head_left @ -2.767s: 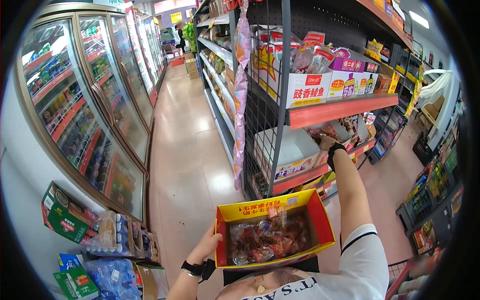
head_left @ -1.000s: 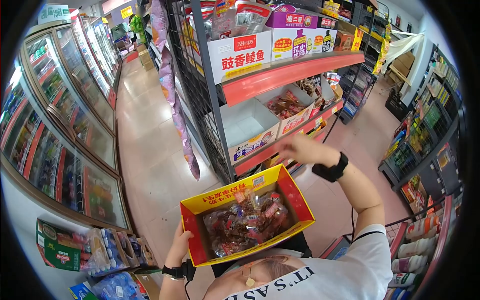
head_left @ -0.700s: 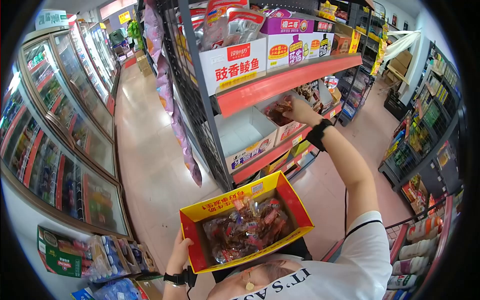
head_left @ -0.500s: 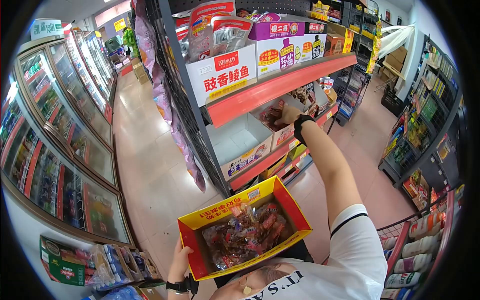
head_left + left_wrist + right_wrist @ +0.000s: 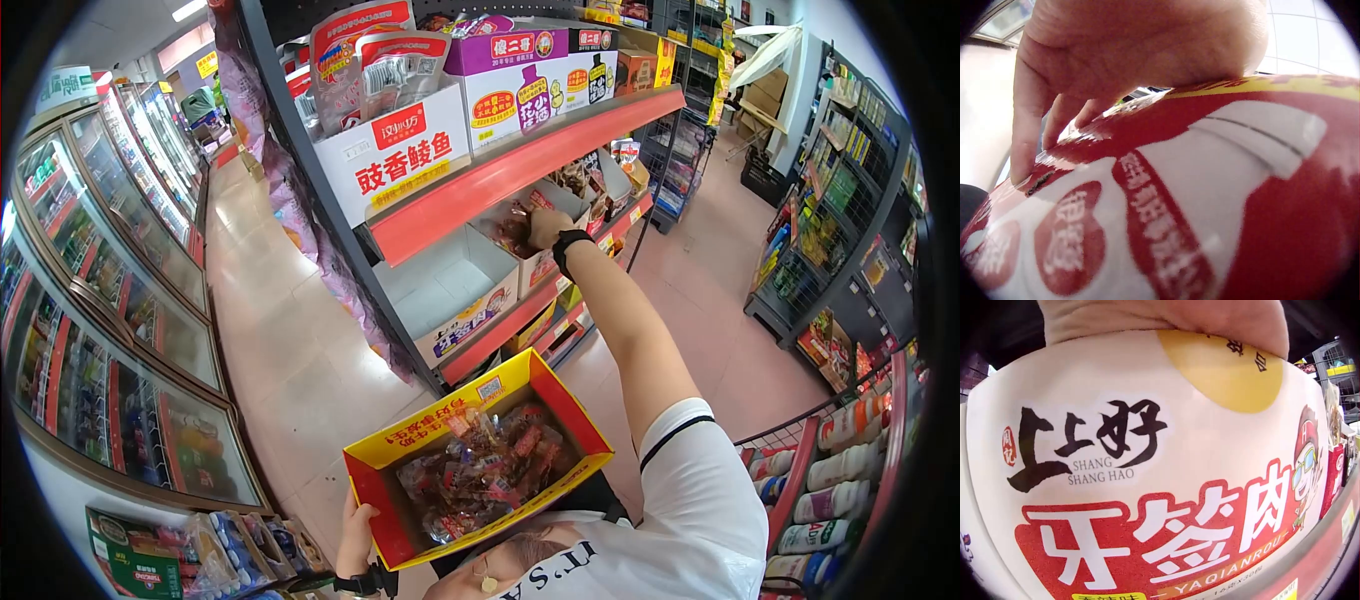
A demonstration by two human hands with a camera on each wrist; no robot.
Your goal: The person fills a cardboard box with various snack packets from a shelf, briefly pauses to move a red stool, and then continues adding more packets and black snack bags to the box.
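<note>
My left hand (image 5: 357,530) grips the left end of a yellow and red cardboard box (image 5: 430,425) in front of my body. In the left wrist view the fingers (image 5: 1025,131) of that hand lie on the box's printed red side. Inside the box is a pile of small clear-wrapped brown and red snack packets (image 5: 490,465). My right hand (image 5: 545,228) reaches into a display carton (image 5: 1166,425) on the lower shelf, among similar snack packets (image 5: 512,228). In the right wrist view its heel rests on the carton's front rim. Its fingertips are hidden inside.
A white carton (image 5: 450,285) stands left of that display carton. Close above runs the upper shelf's red edge (image 5: 530,170), bearing boxes of pouches. Glass-door fridges (image 5: 130,270) line the left aisle. A basket of bottles (image 5: 830,500) is at lower right, with wire racks (image 5: 850,180) beyond.
My right hand has gone from above the far side of the box back into the shelf carton. The pile in the box looks fuller than at first. My left hand keeps its grip.
</note>
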